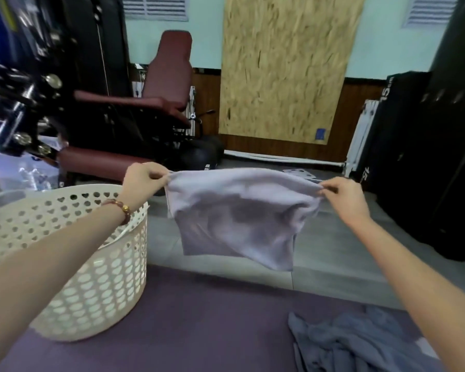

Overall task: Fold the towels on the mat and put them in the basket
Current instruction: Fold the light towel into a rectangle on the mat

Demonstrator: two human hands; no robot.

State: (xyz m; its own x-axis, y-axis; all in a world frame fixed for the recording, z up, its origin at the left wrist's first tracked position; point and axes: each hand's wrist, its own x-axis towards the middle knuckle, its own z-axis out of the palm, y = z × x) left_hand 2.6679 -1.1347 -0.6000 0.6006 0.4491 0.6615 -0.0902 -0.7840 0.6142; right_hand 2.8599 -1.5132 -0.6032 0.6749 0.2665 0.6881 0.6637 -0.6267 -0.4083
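A pale lilac towel [239, 216] hangs in the air in front of me, stretched by its top edge above the purple mat [199, 323]. My left hand [142, 178] pinches its left top corner. My right hand [344, 197] pinches the right top corner. The lower half of the towel droops free, above the mat's far edge. A crumpled grey-blue towel [355, 342] lies on the mat at the lower right, partly under my right forearm. A cream perforated plastic basket [97, 277] stands on the mat at the left, under my left forearm.
Grey floor tiles [328, 253] lie beyond the mat. A dark red padded bench [169, 84] and black gym machines stand at the back left. Black stacked pads [427, 170] stand at the right. A wooden board [285, 68] leans on the far wall.
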